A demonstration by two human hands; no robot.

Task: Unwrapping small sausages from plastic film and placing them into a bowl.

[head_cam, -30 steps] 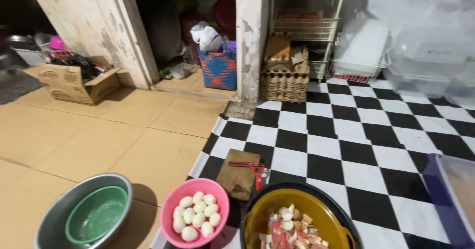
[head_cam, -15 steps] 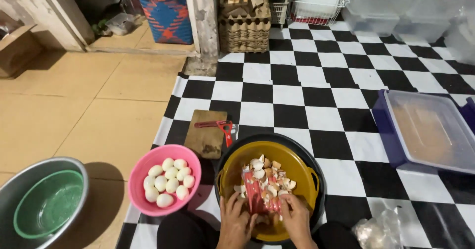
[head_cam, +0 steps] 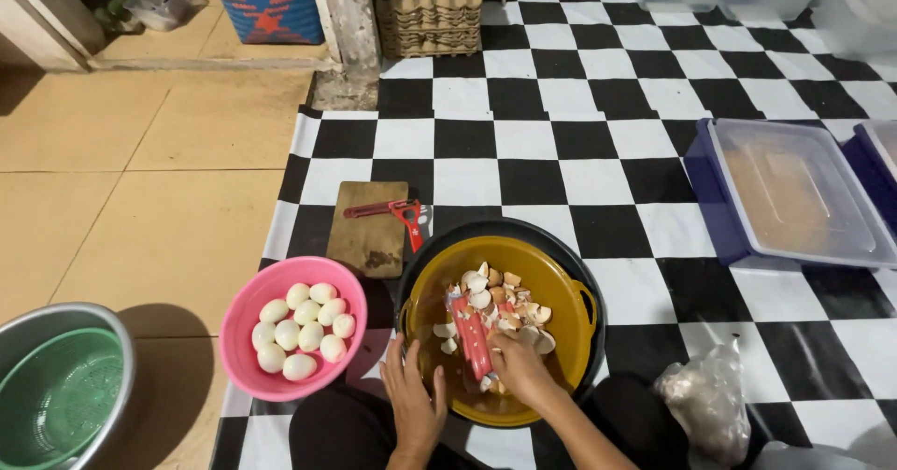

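Glossy yellow plastic basin (head_cam: pixel 561 292); pink plastic bowl (head_cam: pixel 245 304) at 9 o'clock, smooth; matt wood board (head_cam: pixel 369 232); shiny metal bowl (head_cam: pixel 19 325).

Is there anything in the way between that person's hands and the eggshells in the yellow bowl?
Nothing visible. The right hand is already among the eggshells inside the yellow bowl; the left hand rests at the bowl's near rim.

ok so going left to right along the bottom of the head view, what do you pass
steel basin with green strainer → pink bowl of eggs → left hand → right hand in the yellow bowl of eggshells → clear bag
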